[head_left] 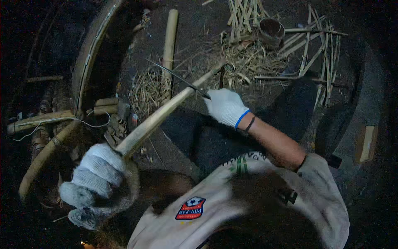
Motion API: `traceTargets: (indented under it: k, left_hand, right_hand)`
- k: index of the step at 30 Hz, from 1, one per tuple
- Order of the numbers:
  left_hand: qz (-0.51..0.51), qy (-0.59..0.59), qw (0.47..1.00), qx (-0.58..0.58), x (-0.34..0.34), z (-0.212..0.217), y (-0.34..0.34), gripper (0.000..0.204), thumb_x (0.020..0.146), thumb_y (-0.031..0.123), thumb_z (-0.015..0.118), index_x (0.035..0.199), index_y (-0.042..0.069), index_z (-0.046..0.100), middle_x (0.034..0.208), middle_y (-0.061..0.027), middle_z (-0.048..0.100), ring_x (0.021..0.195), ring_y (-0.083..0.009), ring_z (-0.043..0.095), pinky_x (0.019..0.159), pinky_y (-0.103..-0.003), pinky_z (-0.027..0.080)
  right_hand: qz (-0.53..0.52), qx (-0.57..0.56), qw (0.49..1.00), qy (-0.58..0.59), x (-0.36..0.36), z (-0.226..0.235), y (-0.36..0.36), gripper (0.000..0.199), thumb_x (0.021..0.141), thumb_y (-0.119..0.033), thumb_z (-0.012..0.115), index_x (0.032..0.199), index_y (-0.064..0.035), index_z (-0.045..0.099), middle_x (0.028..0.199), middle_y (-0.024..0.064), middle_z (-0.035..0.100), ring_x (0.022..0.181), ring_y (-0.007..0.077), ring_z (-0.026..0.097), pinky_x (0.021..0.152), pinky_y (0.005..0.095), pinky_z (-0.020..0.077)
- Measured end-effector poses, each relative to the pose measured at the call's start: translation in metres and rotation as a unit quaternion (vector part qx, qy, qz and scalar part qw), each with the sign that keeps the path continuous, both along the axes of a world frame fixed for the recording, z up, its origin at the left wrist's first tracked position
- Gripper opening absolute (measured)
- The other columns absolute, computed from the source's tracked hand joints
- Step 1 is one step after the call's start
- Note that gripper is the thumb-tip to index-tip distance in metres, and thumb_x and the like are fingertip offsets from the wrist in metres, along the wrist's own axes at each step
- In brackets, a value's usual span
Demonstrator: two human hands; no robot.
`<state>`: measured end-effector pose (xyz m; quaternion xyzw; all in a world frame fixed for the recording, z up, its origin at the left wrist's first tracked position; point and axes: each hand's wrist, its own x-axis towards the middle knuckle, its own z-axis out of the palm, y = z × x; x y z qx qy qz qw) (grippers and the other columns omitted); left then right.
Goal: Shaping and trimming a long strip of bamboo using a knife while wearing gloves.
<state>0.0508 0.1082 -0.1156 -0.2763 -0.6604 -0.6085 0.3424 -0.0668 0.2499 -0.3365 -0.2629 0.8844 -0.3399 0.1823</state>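
Left hand (97, 174), gloved, clamped around the near end of a bamboo stick (166, 112), lower left of frame. Stick runs diagonally up toward centre. Right hand (226, 107), white glove, fist closed on a curved knife (178, 76), blade resting across the stick at centre frame. Bamboo strips (306, 50) and shavings (248, 62) on the floor, upper right; small dark pot (271, 31) near the top.

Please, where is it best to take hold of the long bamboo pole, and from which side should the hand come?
Probably the near, thick end of the bamboo pole, from the person's left, where the gloved left hand grips it. The pole slopes away toward the shavings, and the knife in the right hand works its middle, so that part is best avoided.
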Motion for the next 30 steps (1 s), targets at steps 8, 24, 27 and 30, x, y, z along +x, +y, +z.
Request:
traceTargets:
  k: [8,24,27,30]
  left_hand:
    - [-0.042,-0.010,0.998,0.048,-0.016,0.004,-0.001,0.033,0.092,0.044,0.047,0.075,0.016,0.043,0.058,0.0036,0.041,0.048,-0.0102,0.039,0.047,-0.027,0.035]
    - [0.042,-0.069,0.996,0.045,-0.012,0.026,-0.036,0.029,0.087,0.036,0.052,0.067,0.017,0.041,0.055,0.0057,0.034,0.048,-0.0090,0.034,0.049,-0.025,0.032]
    - [0.063,-0.067,0.995,0.048,-0.019,0.026,-0.039,0.029,0.087,0.036,0.051,0.068,0.017,0.041,0.055,0.0056,0.034,0.048,-0.0090,0.034,0.049,-0.025,0.032]
    - [0.077,-0.064,0.994,0.043,-0.022,0.029,-0.048,0.029,0.088,0.036,0.051,0.068,0.017,0.041,0.055,0.0056,0.034,0.048,-0.0091,0.034,0.049,-0.025,0.032]
  right_hand:
    - [-0.032,0.014,0.999,-0.024,-0.026,-0.053,-0.010,0.027,0.090,-0.030,0.051,0.089,-0.0042,0.061,0.074,0.0207,0.064,0.075,0.0395,0.063,0.068,0.0490,0.0507]
    - [-0.031,-0.061,0.996,-0.061,-0.025,-0.033,-0.029,0.030,0.092,-0.033,0.048,0.087,-0.0060,0.060,0.075,0.0206,0.063,0.074,0.0418,0.061,0.068,0.0507,0.0489]
    - [-0.007,-0.059,0.998,-0.025,-0.041,-0.055,-0.024,0.029,0.093,-0.032,0.047,0.089,-0.0065,0.059,0.075,0.0207,0.062,0.074,0.0413,0.061,0.068,0.0499,0.0493]
    - [-0.010,-0.058,0.994,-0.091,-0.046,-0.029,-0.031,0.029,0.094,-0.032,0.046,0.091,-0.0067,0.059,0.076,0.0211,0.063,0.075,0.0412,0.062,0.069,0.0489,0.0498]
